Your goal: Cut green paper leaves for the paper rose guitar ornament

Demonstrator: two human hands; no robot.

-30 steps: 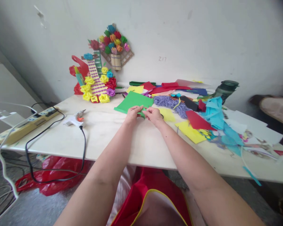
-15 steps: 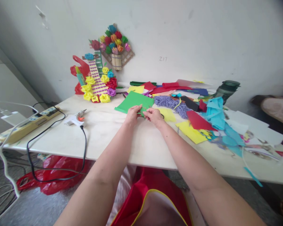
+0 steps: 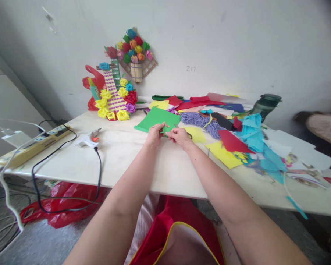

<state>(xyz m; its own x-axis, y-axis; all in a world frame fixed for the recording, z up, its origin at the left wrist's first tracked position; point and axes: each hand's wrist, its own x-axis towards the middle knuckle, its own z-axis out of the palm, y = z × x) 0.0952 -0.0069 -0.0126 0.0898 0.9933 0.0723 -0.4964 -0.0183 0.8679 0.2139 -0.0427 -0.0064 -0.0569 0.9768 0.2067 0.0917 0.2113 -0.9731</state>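
My left hand [image 3: 155, 133] and my right hand [image 3: 179, 135] meet over the middle of the white table [image 3: 143, 162]. Both pinch a small green paper piece [image 3: 164, 130] between their fingertips. Just behind the hands lies a green paper sheet [image 3: 157, 118], flat on the table. A dark loop that may be a scissors handle [image 3: 189, 136] shows beside my right hand, mostly hidden.
A glue gun [image 3: 86, 139] with a black cord and a power strip [image 3: 33, 145] lie at left. Paper-flower crafts [image 3: 118, 95] stand against the wall. Coloured paper scraps and purple yarn [image 3: 198, 121] cover the right side, by a dark green bottle [image 3: 264, 103].
My fingertips have drawn slightly closer together on the small green piece. Nothing else has moved.
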